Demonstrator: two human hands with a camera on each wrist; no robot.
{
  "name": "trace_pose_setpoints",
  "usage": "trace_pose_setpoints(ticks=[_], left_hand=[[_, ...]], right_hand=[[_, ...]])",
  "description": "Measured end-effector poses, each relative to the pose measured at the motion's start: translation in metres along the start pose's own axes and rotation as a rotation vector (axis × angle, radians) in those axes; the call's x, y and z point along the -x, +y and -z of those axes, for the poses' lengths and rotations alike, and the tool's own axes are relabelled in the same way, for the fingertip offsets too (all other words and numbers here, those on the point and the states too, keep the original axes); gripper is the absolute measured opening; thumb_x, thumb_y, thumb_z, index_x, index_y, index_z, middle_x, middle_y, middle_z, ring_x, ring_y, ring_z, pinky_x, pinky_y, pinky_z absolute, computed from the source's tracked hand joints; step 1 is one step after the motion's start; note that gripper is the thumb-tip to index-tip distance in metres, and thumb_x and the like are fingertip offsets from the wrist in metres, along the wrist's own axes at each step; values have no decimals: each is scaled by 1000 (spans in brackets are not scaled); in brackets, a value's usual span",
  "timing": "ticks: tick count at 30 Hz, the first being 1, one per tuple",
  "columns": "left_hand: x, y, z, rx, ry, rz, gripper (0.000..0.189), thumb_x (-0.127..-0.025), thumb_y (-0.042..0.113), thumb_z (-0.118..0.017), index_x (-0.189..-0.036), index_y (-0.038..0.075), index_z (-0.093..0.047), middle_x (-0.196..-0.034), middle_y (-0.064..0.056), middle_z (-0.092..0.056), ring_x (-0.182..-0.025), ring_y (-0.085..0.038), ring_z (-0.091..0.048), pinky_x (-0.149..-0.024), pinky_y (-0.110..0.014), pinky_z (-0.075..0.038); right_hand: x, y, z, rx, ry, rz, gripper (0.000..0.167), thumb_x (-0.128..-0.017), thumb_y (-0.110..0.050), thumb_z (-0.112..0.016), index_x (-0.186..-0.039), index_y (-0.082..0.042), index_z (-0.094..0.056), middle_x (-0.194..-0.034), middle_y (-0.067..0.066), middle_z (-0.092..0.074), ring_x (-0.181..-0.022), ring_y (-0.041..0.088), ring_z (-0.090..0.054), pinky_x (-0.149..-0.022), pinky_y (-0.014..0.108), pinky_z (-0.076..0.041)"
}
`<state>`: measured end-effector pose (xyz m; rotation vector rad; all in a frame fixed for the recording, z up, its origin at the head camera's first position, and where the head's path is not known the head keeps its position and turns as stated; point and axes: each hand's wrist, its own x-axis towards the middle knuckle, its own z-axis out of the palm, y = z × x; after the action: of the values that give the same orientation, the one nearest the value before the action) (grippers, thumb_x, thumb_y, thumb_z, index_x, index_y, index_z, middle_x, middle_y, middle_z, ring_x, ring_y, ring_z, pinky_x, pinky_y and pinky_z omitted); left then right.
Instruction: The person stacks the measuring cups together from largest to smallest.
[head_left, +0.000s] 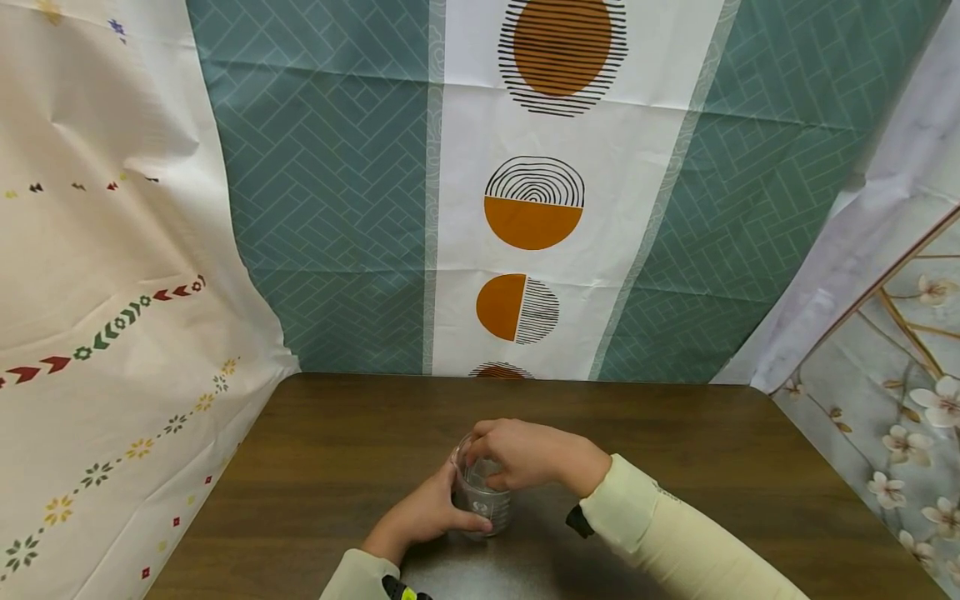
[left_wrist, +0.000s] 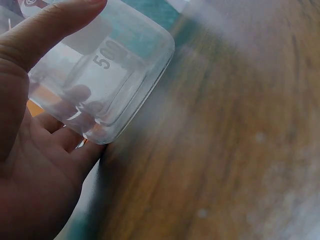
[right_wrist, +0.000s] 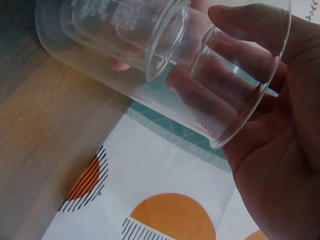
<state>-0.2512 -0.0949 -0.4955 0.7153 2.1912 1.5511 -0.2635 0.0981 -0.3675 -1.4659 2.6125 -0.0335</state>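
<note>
A large clear beaker (head_left: 489, 510) stands on the table, a "500" mark showing on its wall in the left wrist view. My left hand (head_left: 438, 507) grips it from the left, thumb across the front and fingers behind. Inside it sit smaller nested beakers; the rim of one inner beaker (right_wrist: 167, 45) shows in the right wrist view, with graduations including "100". My right hand (head_left: 517, 454) reaches over the large rim with its fingers inside. Thumb and fingers pinch what looks like a smaller beaker (right_wrist: 204, 47), seen through the glass; its lower part is hard to make out.
The brown wooden table (head_left: 337, 442) extends around the beakers. Behind it hangs a green and white patterned curtain (head_left: 337, 208). A cream patterned cloth (head_left: 135, 375) borders the left side, and a floral cloth (head_left: 892, 417) the right.
</note>
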Motion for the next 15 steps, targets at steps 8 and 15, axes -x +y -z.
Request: trace_pose_setpoints(ticks=[8,15], left_hand=[[0,-1,0,-4,-9,1,119,-77,37,-82,-156,11,3,-161,-14,-15,-134,-29,-42,-104,-49,-38],[-1,-2,0,23,-22,-16,118,-78,34,-81,-156,15,5,-163,-10,-8,-138,-29,-37,-105,-47,-37]], right_hand=[[-1,-4,1,8,-25,-44,29,-88,-24,-72,-116,-18,-69,-116,-4,-60,-104,8,-58,-89,21,-49],[-2,-6,1,25,-21,-54,27,-87,-24,-73,-113,-20,-71,-114,-5,-60,-101,7,-59,-87,19,-49]])
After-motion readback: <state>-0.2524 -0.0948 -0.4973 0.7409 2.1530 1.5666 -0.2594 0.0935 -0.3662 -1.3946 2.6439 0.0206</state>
